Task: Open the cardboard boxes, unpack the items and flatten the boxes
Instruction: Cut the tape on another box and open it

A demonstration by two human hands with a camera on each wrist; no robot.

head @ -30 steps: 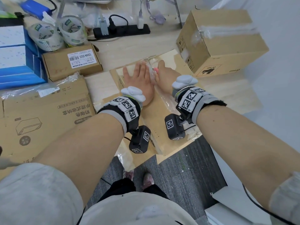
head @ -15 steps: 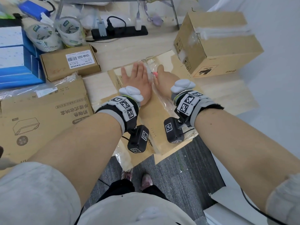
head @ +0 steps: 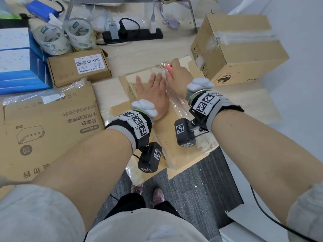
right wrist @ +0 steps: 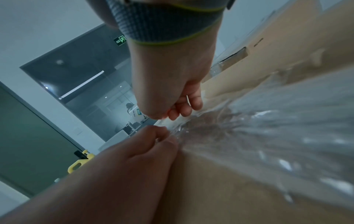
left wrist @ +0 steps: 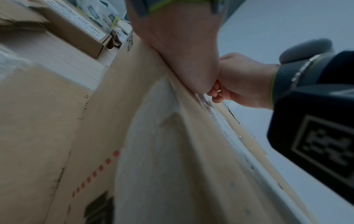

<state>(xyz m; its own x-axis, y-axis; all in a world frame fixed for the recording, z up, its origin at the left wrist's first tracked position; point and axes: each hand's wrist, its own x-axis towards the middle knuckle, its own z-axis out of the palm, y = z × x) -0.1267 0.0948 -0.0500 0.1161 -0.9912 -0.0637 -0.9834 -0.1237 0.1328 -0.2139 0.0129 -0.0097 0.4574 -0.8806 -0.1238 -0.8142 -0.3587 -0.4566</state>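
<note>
A long cardboard box point(head: 174, 151) lies at the table's front edge, with a strip of clear tape point(head: 180, 105) along its top. My left hand point(head: 152, 89) lies flat on the box lid, fingers straight, pressing it down. Just right of it, my right hand point(head: 176, 74) grips a small pink cutter point(head: 168, 69) at the far end of the taped seam. In the right wrist view the right hand's fingers point(right wrist: 184, 109) curl just above the crinkled tape point(right wrist: 287, 128), close to my left hand point(right wrist: 134, 159). The cutter's blade is hidden.
A sealed, taped cardboard box point(head: 239, 49) stands at the back right. A flattened printed box point(head: 43, 130) lies at the left, with a small labelled box point(head: 78, 67) behind it. Tape rolls point(head: 52, 39), blue boxes point(head: 15, 67) and a power strip point(head: 132, 34) crowd the back.
My right hand has moved along the taped seam toward the box's far end, past my left fingertips. The left hand stays flat on the lid.
</note>
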